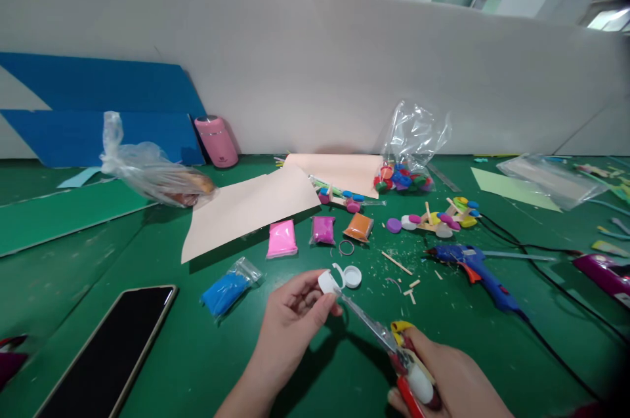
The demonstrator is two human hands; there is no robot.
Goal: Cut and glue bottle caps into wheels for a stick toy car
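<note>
My left hand (298,310) pinches a white plastic bottle cap (329,282) between thumb and fingers. A thin curled white strip (339,272) stands off the cap's edge. My right hand (450,372) is wrapped round scissors (371,325) with red and yellow handles. Their blade tips reach to the cap's edge; whether they cut into it I cannot tell. A second white cap (352,276) lies on the table just beyond, with a thin cut ring (346,247) farther back.
A blue glue gun (475,267) with its cord lies at right, near wood scraps (396,263). Clay packets, blue (227,292), pink (282,239), purple (323,230) and orange (359,226), lie ahead. A phone (105,355) is at left. A bag of caps (404,176) stands behind.
</note>
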